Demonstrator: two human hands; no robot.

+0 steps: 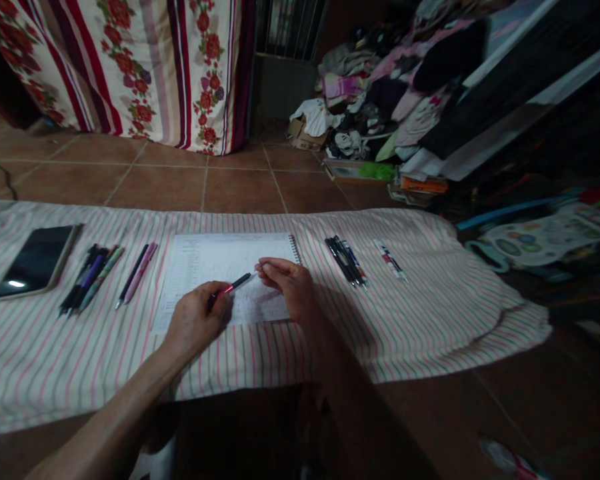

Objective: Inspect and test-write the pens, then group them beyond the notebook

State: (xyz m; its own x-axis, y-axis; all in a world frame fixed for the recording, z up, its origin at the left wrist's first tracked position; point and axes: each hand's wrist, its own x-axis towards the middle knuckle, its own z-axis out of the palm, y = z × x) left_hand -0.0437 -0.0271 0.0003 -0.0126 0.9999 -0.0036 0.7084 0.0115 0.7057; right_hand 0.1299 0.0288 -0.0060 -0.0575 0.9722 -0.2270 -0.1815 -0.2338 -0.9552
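Observation:
My left hand (199, 313) is closed around the red and black barrel of a pen (239, 283) above a spiral notebook (230, 250). The pen points right, toward my right hand (291, 283). With thumb and fingers pinched, my right hand meets the pen's tip end; whether it grips the tip or a small part there is too fine to make out. Printed or written columns show on the notebook's white page. Left of the page lie a pink pen (140, 273) and a dark pen (131, 277) side by side.
A bunch of several pens (91, 277) and a phone (37, 260) lie at the left. Right of the notebook are several dark pens (345, 260) and white-patterned pens (391, 260). A striped cloth (430, 300) covers the table. Clothes (380, 93) are piled beyond.

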